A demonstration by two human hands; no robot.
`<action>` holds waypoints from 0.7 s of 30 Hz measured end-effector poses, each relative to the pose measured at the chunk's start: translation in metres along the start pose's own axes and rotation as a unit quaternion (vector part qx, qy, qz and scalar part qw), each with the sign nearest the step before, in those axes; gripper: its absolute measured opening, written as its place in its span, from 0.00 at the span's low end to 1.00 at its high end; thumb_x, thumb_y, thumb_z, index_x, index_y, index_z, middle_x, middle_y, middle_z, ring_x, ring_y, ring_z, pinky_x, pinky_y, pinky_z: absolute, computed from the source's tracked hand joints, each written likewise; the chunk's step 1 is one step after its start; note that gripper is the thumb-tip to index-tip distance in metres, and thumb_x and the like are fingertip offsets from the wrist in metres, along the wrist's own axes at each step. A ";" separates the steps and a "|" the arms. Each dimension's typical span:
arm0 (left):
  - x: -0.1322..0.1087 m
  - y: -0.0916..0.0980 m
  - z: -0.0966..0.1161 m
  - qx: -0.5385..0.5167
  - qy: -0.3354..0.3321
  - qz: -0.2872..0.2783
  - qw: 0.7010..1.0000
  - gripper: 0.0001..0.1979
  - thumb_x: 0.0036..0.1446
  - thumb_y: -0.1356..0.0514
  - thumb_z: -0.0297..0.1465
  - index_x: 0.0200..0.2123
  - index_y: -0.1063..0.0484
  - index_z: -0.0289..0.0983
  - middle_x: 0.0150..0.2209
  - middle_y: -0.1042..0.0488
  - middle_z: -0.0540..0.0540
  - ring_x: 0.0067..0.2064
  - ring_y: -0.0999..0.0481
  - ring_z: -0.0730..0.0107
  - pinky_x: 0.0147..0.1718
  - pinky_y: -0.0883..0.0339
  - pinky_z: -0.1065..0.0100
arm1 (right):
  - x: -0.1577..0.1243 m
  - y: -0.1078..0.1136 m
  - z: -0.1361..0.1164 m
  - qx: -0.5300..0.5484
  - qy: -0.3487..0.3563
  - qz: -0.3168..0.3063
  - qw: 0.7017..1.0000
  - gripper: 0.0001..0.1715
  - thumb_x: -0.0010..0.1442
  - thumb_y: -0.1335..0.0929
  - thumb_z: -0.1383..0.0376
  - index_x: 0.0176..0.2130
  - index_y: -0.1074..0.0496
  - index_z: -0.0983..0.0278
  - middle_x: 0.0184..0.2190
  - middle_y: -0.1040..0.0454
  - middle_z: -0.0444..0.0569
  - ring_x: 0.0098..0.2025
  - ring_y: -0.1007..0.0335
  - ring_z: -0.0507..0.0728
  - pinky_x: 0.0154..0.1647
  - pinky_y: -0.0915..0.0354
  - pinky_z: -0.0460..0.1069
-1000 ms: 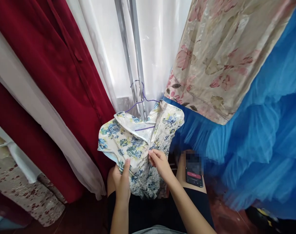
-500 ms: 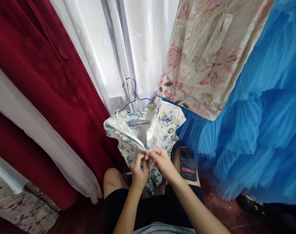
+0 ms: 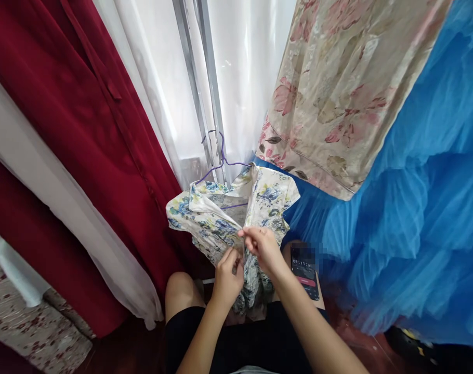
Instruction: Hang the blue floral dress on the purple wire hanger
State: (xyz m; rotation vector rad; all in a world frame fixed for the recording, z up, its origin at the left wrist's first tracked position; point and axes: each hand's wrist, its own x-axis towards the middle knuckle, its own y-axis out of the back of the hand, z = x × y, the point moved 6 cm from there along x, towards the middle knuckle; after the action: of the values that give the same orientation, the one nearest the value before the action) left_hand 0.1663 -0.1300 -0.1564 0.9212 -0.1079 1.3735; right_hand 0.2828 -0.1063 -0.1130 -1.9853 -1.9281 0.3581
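Observation:
A white dress with blue and yellow flowers (image 3: 270, 196) hangs in front of me on a thin purple hanger (image 3: 223, 155). Its opening forms a V, and the edges come together at a zipper line. My right hand (image 3: 264, 248) pinches at the bottom of that V, where the zipper slider seems to be; the slider itself is hidden by the fingers. Lower down, my left hand (image 3: 229, 274) is closed on the dress fabric beside the zipper line. Below my hands the skirt bunches between my knees.
Grey metal rack posts (image 3: 211, 78) stand behind the hanger. Red drapes (image 3: 104, 171) hang at left, with a pink floral cloth (image 3: 333, 104) and blue ruffled tulle (image 3: 400, 223) at right. A phone (image 3: 304, 272) lies on my right thigh.
My right hand has moved up along the opening, away from my left hand, and the V is shorter. My left hand is now lower on the dress.

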 end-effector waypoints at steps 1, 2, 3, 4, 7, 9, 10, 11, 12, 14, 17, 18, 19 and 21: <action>0.000 0.000 0.001 0.020 -0.003 -0.033 0.999 0.08 0.65 0.48 0.26 0.33 0.34 0.40 0.35 0.31 0.45 0.37 0.28 0.62 0.37 0.34 0.64 | 0.012 -0.003 -0.016 0.008 0.014 -0.004 1.000 0.15 0.51 0.29 0.57 0.23 0.25 0.66 0.10 0.38 0.39 0.13 0.59 0.45 0.17 0.65 0.46; 0.000 0.001 0.002 0.044 -0.007 -0.063 0.997 0.09 0.65 0.49 0.25 0.32 0.35 0.40 0.34 0.31 0.45 0.36 0.28 0.62 0.36 0.34 0.64 | 0.024 -0.008 -0.034 0.015 0.029 -0.012 0.999 0.15 0.51 0.29 0.57 0.23 0.25 0.67 0.10 0.39 0.39 0.13 0.60 0.45 0.17 0.66 0.47; -0.001 0.002 0.003 0.068 -0.013 -0.094 0.993 0.09 0.65 0.49 0.24 0.32 0.34 0.40 0.34 0.31 0.45 0.36 0.28 0.62 0.35 0.35 0.64 | 0.035 -0.014 -0.052 0.020 0.043 -0.022 0.999 0.14 0.51 0.29 0.58 0.23 0.25 0.67 0.10 0.39 0.38 0.13 0.60 0.45 0.17 0.65 0.47; -0.003 0.002 0.005 0.091 -0.022 -0.125 0.988 0.09 0.64 0.49 0.23 0.34 0.33 0.40 0.35 0.30 0.44 0.36 0.28 0.62 0.35 0.35 0.64 | 0.046 -0.020 -0.070 0.028 0.059 -0.028 0.997 0.13 0.51 0.29 0.59 0.24 0.25 0.67 0.10 0.40 0.38 0.13 0.61 0.45 0.16 0.65 0.47; -0.007 0.006 0.010 0.130 -0.049 -0.190 0.972 0.12 0.61 0.48 0.20 0.38 0.29 0.40 0.39 0.27 0.42 0.38 0.26 0.59 0.36 0.34 0.64 | 0.065 -0.036 -0.104 0.038 0.074 -0.054 0.995 0.10 0.52 0.31 0.63 0.26 0.25 0.68 0.13 0.37 0.39 0.13 0.60 0.45 0.16 0.64 0.47; -0.003 0.010 0.012 0.116 -0.057 -0.219 0.967 0.11 0.62 0.47 0.22 0.40 0.26 0.40 0.41 0.25 0.42 0.41 0.25 0.59 0.38 0.32 0.63 | 0.066 -0.042 -0.108 0.015 0.072 -0.075 0.994 0.09 0.52 0.31 0.63 0.27 0.25 0.67 0.14 0.34 0.40 0.13 0.57 0.45 0.15 0.63 0.46; 0.003 0.015 0.014 0.097 -0.056 -0.217 0.970 0.10 0.64 0.46 0.24 0.41 0.25 0.40 0.42 0.24 0.42 0.42 0.24 0.59 0.41 0.31 0.63 | 0.064 -0.044 -0.107 -0.001 0.075 -0.083 0.994 0.09 0.52 0.31 0.63 0.27 0.25 0.67 0.14 0.33 0.41 0.13 0.55 0.45 0.16 0.62 0.46; 0.013 0.023 0.016 0.073 -0.053 -0.198 0.976 0.09 0.65 0.44 0.26 0.43 0.25 0.41 0.43 0.24 0.43 0.43 0.24 0.59 0.43 0.31 0.63 | 0.060 -0.044 -0.104 -0.016 0.080 -0.088 0.993 0.10 0.53 0.31 0.62 0.27 0.25 0.67 0.13 0.33 0.42 0.14 0.54 0.46 0.16 0.61 0.46; 0.027 0.034 0.018 0.045 -0.049 -0.157 0.985 0.09 0.66 0.43 0.29 0.46 0.24 0.41 0.43 0.23 0.43 0.43 0.23 0.60 0.45 0.31 0.63 | 0.056 -0.043 -0.101 -0.029 0.086 -0.090 0.992 0.11 0.53 0.31 0.60 0.27 0.25 0.66 0.13 0.33 0.42 0.14 0.53 0.46 0.16 0.60 0.45; 0.061 0.061 0.025 -0.016 -0.043 -0.031 0.998 0.11 0.67 0.42 0.32 0.51 0.26 0.42 0.42 0.23 0.45 0.43 0.23 0.62 0.46 0.31 0.64 | 0.049 -0.041 -0.094 -0.055 0.096 -0.092 0.990 0.13 0.54 0.32 0.59 0.26 0.25 0.65 0.12 0.33 0.41 0.14 0.51 0.46 0.16 0.59 0.45; 0.112 0.091 0.045 -0.092 -0.071 0.087 0.989 0.15 0.67 0.42 0.32 0.56 0.28 0.42 0.38 0.23 0.47 0.41 0.23 0.65 0.45 0.32 0.67 | 0.044 -0.039 -0.092 -0.099 0.119 -0.093 0.984 0.14 0.55 0.32 0.57 0.26 0.25 0.64 0.11 0.34 0.40 0.14 0.50 0.47 0.17 0.57 0.45; 0.126 0.092 0.054 -0.086 -0.093 0.076 0.989 0.13 0.67 0.42 0.32 0.53 0.25 0.42 0.38 0.23 0.47 0.41 0.23 0.65 0.44 0.32 0.68 | 0.045 -0.039 -0.094 -0.114 0.132 -0.095 0.980 0.14 0.57 0.33 0.57 0.26 0.25 0.64 0.11 0.34 0.40 0.14 0.49 0.47 0.18 0.55 0.45; 0.137 0.091 0.064 -0.066 -0.113 0.059 0.990 0.10 0.67 0.41 0.32 0.48 0.23 0.41 0.37 0.23 0.48 0.40 0.24 0.66 0.43 0.33 0.68 | 0.046 -0.039 -0.095 -0.133 0.147 -0.097 0.975 0.15 0.58 0.33 0.57 0.27 0.25 0.64 0.11 0.34 0.40 0.14 0.48 0.48 0.18 0.53 0.45; 0.151 0.090 0.081 -0.010 -0.145 0.041 0.989 0.07 0.66 0.41 0.32 0.39 0.22 0.39 0.34 0.23 0.48 0.37 0.26 0.66 0.41 0.36 0.69 | 0.053 -0.037 -0.095 -0.179 0.174 -0.087 0.964 0.15 0.60 0.34 0.58 0.28 0.24 0.64 0.12 0.34 0.40 0.15 0.47 0.48 0.20 0.50 0.46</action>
State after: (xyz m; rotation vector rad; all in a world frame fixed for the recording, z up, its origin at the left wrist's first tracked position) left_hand 0.1616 -0.0678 0.0268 1.1051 -0.3839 1.3028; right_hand 0.2911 -0.0598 -0.0088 -1.8993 -2.0130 -0.3885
